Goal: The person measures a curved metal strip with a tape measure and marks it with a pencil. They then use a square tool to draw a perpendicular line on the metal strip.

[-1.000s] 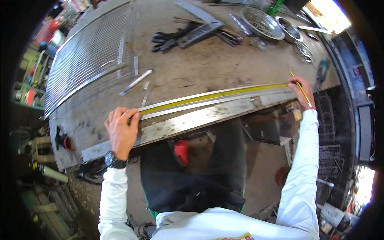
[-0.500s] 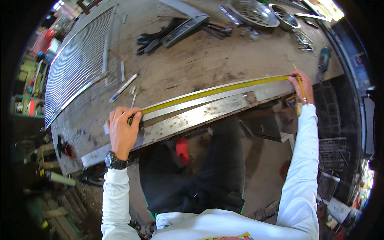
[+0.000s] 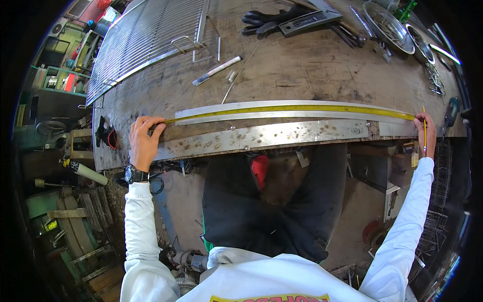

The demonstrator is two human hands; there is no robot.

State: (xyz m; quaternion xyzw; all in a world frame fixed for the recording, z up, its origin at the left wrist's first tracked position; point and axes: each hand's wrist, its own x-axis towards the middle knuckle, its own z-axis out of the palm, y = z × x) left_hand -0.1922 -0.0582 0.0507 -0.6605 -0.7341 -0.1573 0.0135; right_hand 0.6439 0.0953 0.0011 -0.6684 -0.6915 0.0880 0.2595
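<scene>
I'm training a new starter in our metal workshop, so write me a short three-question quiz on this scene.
1. Multiple choice: the yellow measuring tape runs along
A) a wire rack
B) a silver metal strip
C) a pair of gloves
2. True or false: the right hand holds a pencil.
3. Fill in: the wristwatch is worn on the ____ wrist.

Key: 1. B; 2. True; 3. left

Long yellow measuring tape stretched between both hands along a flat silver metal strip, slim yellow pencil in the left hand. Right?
One slip: the slim yellow pencil is in the right hand, not the left, as the head view shows. The long yellow measuring tape does stretch between both hands along the flat silver metal strip.
</scene>
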